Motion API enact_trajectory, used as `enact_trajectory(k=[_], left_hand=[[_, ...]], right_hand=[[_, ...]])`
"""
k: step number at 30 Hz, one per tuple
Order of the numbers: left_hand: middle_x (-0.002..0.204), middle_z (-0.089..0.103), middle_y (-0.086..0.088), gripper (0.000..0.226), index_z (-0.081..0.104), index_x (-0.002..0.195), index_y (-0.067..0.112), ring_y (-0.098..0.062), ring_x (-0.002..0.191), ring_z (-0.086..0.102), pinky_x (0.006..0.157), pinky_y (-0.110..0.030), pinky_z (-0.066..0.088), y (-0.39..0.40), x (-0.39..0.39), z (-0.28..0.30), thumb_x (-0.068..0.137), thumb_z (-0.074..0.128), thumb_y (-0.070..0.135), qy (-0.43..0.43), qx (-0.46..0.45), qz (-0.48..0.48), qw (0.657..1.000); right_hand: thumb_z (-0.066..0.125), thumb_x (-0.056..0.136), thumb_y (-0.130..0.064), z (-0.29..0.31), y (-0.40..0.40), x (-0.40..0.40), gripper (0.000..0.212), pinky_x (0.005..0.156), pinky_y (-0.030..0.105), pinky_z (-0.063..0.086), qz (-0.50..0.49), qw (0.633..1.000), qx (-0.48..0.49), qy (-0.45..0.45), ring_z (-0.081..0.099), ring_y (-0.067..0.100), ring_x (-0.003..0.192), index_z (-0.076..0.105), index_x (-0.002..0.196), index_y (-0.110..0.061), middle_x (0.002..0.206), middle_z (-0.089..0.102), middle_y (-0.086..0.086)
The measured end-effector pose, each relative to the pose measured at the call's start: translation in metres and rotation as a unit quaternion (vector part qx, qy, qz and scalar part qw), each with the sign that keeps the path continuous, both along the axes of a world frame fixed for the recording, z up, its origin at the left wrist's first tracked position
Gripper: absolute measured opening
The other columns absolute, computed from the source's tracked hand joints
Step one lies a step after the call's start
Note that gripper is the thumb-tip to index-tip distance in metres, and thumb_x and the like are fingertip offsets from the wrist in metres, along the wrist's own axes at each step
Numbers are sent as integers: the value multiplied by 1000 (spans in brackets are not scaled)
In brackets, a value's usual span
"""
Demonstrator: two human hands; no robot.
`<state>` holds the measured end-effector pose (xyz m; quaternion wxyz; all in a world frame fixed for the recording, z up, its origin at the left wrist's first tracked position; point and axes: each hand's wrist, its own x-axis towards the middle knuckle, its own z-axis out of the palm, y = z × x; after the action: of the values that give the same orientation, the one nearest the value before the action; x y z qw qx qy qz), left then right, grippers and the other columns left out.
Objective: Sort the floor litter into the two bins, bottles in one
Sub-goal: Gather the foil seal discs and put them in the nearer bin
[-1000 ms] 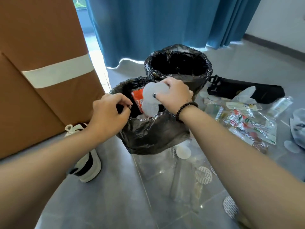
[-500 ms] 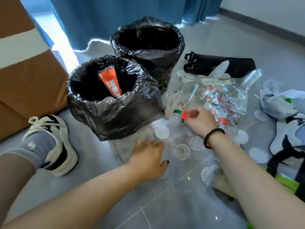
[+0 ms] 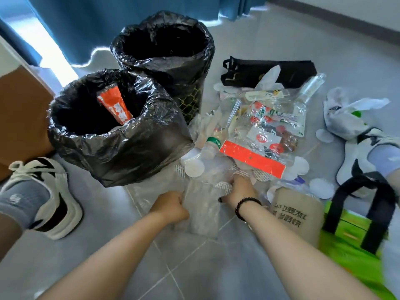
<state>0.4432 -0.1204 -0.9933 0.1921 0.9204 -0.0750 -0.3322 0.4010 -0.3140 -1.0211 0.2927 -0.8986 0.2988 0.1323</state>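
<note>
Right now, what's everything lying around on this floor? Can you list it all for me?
Bins: two, black-lined, far left of the litter; the nearer holds an orange wrapper.
Clear plastic bag: one, on the floor between both hands.
Small bottle: one, clear with green band, beside the nearer bin.
Large clear bottle: one, lying far right.
Printed bag: one, clear with red pictures, centre.
Red strip: one, atop the pile.
White discs: several, scattered.
Black bag: one, flat, behind the pile.
Green tote: one, right.
Sneakers: white and black, both sides.
Left hand: grips the clear bag.
Right hand: on the bag, beaded bracelet.
</note>
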Motion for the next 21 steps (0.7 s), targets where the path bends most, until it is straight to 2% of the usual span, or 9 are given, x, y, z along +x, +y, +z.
enact_trajectory(k=[2, 5, 7, 10, 12, 14, 17, 19, 21], left_hand=[[67, 57, -1, 19, 47, 59, 17, -20, 69, 57, 50, -24, 38, 3, 9, 3, 71, 61, 12, -23, -7, 20, 1000], [69, 57, -1, 15, 49, 62, 18, -21, 71, 57, 51, -25, 38, 8, 22, 10, 72, 59, 12, -47, 1, 20, 999], [71, 54, -1, 12, 49, 66, 16, -23, 73, 56, 54, -26, 35, 9, 28, 17, 73, 58, 14, -69, 39, -5, 997], [77, 51, -3, 14, 44, 74, 14, -29, 85, 60, 59, -27, 34, 8, 29, 28, 73, 56, 19, -138, 92, -25, 986], [84, 52, -2, 15, 41, 76, 17, -29, 92, 61, 60, -28, 33, 3, 23, 35, 76, 55, 22, -211, 108, -62, 970], [99, 57, 1, 6, 48, 83, 22, -25, 99, 59, 64, -28, 33, -4, 13, 37, 81, 53, 24, -262, 104, -146, 948], [114, 57, 4, 16, 63, 97, 27, -20, 112, 51, 81, -29, 36, -11, 2, 25, 85, 53, 27, -237, 104, -219, 941], [119, 53, 6, 24, 67, 106, 31, -18, 120, 44, 93, -30, 36, -13, 1, 16, 86, 57, 39, -200, 100, -221, 949], [120, 50, 7, 35, 68, 107, 31, -17, 122, 40, 97, -31, 34, -13, -3, 9, 83, 55, 53, -184, 93, -233, 950]], right_hand=[[79, 61, -26, 3, -5, -1, 30, 69, 29, 49, -9, 1000, 17, 23, 62, 23, 85, 56, 79, -21, 89, 63, 1], [81, 67, -26, 9, -18, -3, 37, 54, 25, 36, 1, 996, 81, 22, 47, 13, 62, 45, 59, -21, 63, 49, -5], [79, 72, -24, 15, -29, -3, 34, 53, 24, 32, -2, 992, 123, 1, 42, 10, 57, 49, 58, -19, 60, 48, -4], [76, 74, -15, 25, -46, -5, 27, 54, 21, 39, -42, 984, 171, -38, 46, 12, 55, 52, 61, -17, 62, 51, -1], [72, 71, -9, 30, -56, -8, 27, 54, 21, 42, -67, 982, 171, -52, 46, 12, 55, 50, 60, -18, 61, 50, -3], [69, 69, -7, 36, -64, -11, 24, 57, 23, 41, -62, 987, 142, -54, 46, 13, 58, 50, 59, -19, 61, 50, -4], [69, 71, -7, 43, -70, -11, 11, 67, 28, 46, -17, 995, 102, -5, 54, 16, 73, 62, 77, -14, 77, 58, -1], [71, 73, -8, 43, -70, -11, 25, 68, 26, 43, -2, 997, 77, 26, 55, 18, 83, 63, 97, -13, 92, 59, 1], [71, 74, -10, 38, -70, -11, 43, 74, 21, 40, -18, 997, 67, 19, 55, 19, 96, 57, 114, -14, 111, 59, 3]])
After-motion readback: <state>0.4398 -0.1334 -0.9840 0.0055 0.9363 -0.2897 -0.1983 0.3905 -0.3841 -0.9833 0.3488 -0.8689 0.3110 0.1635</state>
